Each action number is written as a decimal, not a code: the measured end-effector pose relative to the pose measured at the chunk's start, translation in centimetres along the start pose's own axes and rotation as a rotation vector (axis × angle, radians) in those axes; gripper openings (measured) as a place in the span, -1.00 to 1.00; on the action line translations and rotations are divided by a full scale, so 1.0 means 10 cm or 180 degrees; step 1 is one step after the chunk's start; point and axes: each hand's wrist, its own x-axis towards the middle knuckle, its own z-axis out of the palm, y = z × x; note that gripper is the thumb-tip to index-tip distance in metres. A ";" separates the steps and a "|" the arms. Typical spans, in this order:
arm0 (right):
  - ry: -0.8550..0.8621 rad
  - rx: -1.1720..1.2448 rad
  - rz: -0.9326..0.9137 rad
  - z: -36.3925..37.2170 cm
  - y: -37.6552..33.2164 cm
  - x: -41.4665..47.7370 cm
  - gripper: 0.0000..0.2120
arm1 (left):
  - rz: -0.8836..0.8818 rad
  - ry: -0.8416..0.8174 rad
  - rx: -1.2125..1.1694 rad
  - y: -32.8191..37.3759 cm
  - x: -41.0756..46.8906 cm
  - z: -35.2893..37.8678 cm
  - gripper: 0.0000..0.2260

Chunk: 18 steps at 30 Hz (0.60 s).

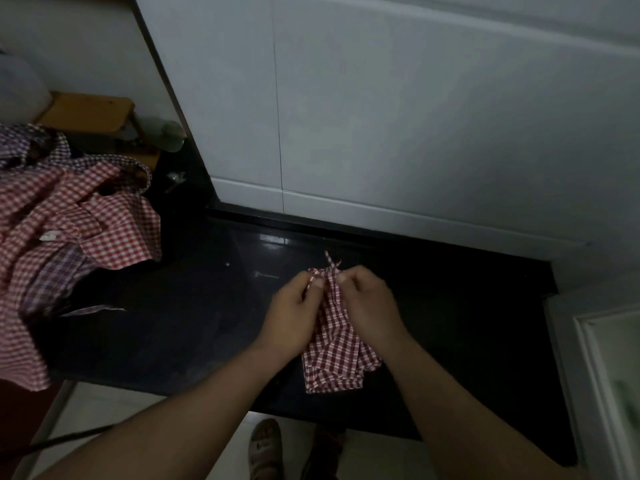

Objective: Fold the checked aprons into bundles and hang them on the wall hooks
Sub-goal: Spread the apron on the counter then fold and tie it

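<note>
The dark surface (194, 306) runs along a white tiled wall, and we see no hooks. One folded red-checked apron (332, 362) lies on it near the front edge. Our left hand (294, 313) and right hand (372, 306) each close their grip on its ties (331, 264), probably knotting the bundle. A pile of loose aprons (69, 230) waits at the left, and nothing is hung yet.

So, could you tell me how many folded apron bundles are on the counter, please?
1: the red checked bundle, pinched by the left hand and right hand on the black counter. The loose heap at left might hide more.
</note>
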 end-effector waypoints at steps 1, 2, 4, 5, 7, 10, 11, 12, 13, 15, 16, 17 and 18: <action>-0.0042 -0.0111 -0.0080 0.01 0.04 -0.02 -0.80 | 0.0296 0.0040 0.0209 0.04 -0.01 0.00 -0.75; -0.0126 -0.0204 -0.0155 0.01 0.06 -0.03 -0.78 | 0.0591 0.0055 0.0529 0.05 -0.01 -0.01 -0.80; -0.0350 -0.0260 -0.0229 -0.02 0.07 -0.04 -0.75 | 0.1093 0.0060 0.1163 0.03 0.02 -0.03 -0.84; -0.0410 -0.0290 -0.0253 -0.04 0.07 -0.04 -0.75 | 0.1279 0.0060 0.1356 0.02 0.05 -0.03 -0.82; -0.0363 -0.0390 -0.0308 -0.13 0.07 0.00 -0.77 | 0.1491 -0.0047 0.1627 0.03 0.07 -0.03 -0.77; -0.0395 -0.0364 -0.0420 -0.29 0.11 0.07 -0.81 | 0.1659 -0.0308 0.2026 -0.01 0.06 0.00 -0.66; -0.0398 -0.0353 -0.0479 -0.32 0.11 0.10 -0.84 | 0.1629 -0.0290 0.2039 -0.04 0.05 0.02 -0.63; -0.0279 -0.0288 -0.0492 -0.34 0.11 0.12 -0.87 | 0.1555 -0.0209 0.1976 -0.08 0.04 0.03 -0.62; -0.0011 -0.0149 -0.0398 -0.37 0.12 0.15 -0.90 | 0.1461 -0.0124 0.1854 -0.13 0.02 0.05 -0.62; 0.0847 0.0280 0.0104 -0.44 0.20 0.22 -0.79 | 0.1228 -0.0137 0.1606 -0.27 -0.06 0.10 -0.63; 0.1215 0.0364 0.0493 -0.50 0.30 0.24 -0.72 | 0.1142 -0.0204 0.1531 -0.33 -0.10 0.12 -0.64; 0.1417 0.0242 0.0966 -0.56 0.41 0.22 -0.68 | 0.1085 -0.0253 0.1511 -0.39 -0.13 0.14 -0.65; 0.1352 0.0057 0.1418 -0.61 0.55 0.17 -0.65 | 0.1043 -0.0263 0.1516 -0.44 -0.14 0.16 -0.66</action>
